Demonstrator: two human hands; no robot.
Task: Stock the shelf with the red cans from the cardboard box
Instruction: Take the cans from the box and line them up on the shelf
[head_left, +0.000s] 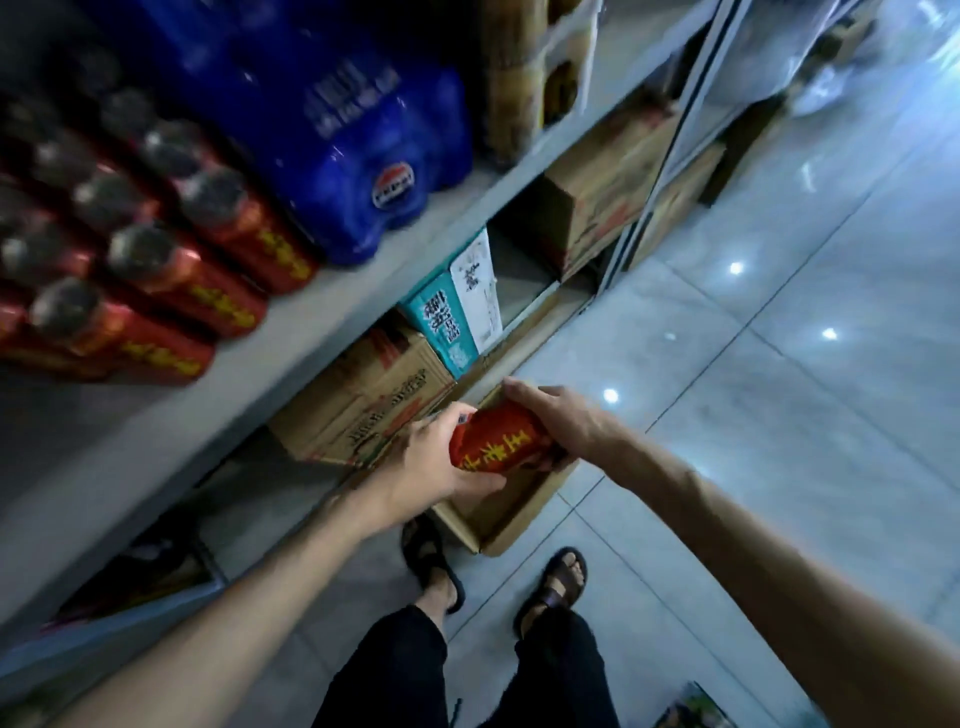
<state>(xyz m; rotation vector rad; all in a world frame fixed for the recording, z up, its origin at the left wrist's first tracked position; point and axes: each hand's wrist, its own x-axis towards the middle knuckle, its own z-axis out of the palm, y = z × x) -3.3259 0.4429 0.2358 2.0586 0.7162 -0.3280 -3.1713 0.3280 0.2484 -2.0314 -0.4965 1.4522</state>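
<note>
A red can (501, 441) with yellow characters lies sideways between both my hands, above an open cardboard box (511, 519) on the floor. My left hand (434, 465) grips the can's left end from below. My right hand (556, 415) curls over its right end from above. Several red cans (156, 270) stand in rows on the grey shelf (332, 312) at the upper left. The inside of the box is mostly hidden by my hands and the can.
A blue shrink-wrapped pack (332, 130) sits right of the shelved cans. Below the shelf are cardboard cartons (363, 395) and a teal-and-white carton (457, 306). My sandalled feet (553, 584) stand on the glossy tiled floor beside the box.
</note>
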